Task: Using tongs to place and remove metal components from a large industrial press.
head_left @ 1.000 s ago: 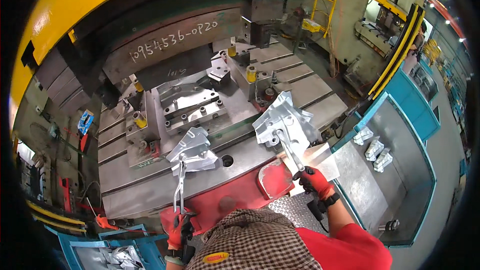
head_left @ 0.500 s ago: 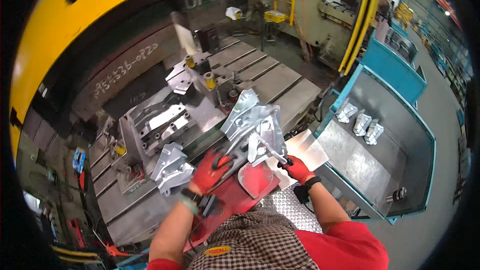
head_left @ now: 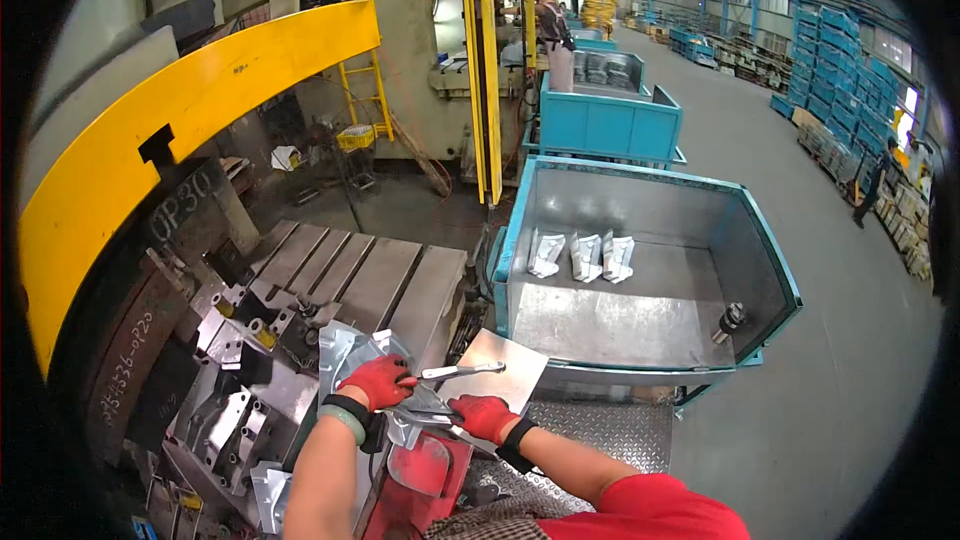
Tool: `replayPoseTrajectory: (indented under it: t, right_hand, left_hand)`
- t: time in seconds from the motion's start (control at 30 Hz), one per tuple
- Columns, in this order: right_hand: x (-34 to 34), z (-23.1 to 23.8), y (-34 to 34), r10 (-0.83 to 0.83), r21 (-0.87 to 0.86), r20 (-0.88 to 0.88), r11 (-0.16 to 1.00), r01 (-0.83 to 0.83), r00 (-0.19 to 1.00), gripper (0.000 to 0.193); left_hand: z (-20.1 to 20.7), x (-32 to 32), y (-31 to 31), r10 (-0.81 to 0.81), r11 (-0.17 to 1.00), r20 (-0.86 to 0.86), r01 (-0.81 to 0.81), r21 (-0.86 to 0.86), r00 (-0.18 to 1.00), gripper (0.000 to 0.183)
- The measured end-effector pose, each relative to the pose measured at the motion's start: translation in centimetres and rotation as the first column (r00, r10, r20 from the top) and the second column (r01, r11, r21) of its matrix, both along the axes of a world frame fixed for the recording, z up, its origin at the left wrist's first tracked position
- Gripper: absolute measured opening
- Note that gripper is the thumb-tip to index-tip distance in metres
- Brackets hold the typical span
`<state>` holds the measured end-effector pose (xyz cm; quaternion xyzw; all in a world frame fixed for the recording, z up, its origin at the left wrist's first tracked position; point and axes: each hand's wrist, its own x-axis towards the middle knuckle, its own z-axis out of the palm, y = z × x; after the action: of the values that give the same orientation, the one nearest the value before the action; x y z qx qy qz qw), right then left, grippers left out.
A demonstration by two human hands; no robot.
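Observation:
My left hand (head_left: pixel 378 382), in a red glove, is closed on a slim silver hand tool (head_left: pixel 462 372) with a rounded end. The tool points right, across a flat metal plate (head_left: pixel 490 355). Close by on the right, my red-gloved right hand (head_left: pixel 485 417) is closed around something dark and thin, mostly hidden by the fingers. Shiny stamped metal parts (head_left: pixel 343 345) lie beneath and beside my left hand, partly covered by it. Another stamped part (head_left: pixel 270 492) rests farther left and nearer me, beside the die (head_left: pixel 228 430). A rounded cut-out sheet (head_left: pixel 420 465) sits on a red surface nearby.
A blue-rimmed metal bin (head_left: pixel 620 325) on the right contains several formed parts (head_left: pixel 587 257) and a dark cylinder (head_left: pixel 731 322). A slotted press bed (head_left: pixel 350 270) lies ahead, under a yellow press guard (head_left: pixel 230 75). People stand farther off.
The view has swung right and up, bringing the bin and aisle into fuller sight. My hands have come closer together, and the silver tool now extends right from my left hand.

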<state>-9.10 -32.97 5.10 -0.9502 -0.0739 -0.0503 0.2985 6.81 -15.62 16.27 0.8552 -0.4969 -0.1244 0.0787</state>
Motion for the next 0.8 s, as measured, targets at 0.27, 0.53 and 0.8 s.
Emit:
replayPoseTrajectory:
  t: [0.27,0.53,0.8]
  right_hand:
    - [-4.5,2.9,1.8,0.002,0.282,0.085,0.959,-0.026,0.996,0.042]
    - [-4.9,6.0,7.9,0.569,0.888,-0.430,0.406,0.216,0.701,0.027]
    - [-3.9,9.8,15.0,0.706,0.881,-0.358,0.473,-0.030,0.611,0.019]
  left_hand:
    - [3.4,-2.6,6.9,0.475,0.733,-0.074,-0.440,-0.519,0.877,0.025]
    - [5.2,-7.0,14.2,0.774,0.524,-0.027,-0.664,-0.533,0.633,0.027]
    - [-0.6,-10.6,27.0,0.912,0.100,-0.286,-0.835,-0.542,0.295,0.033]
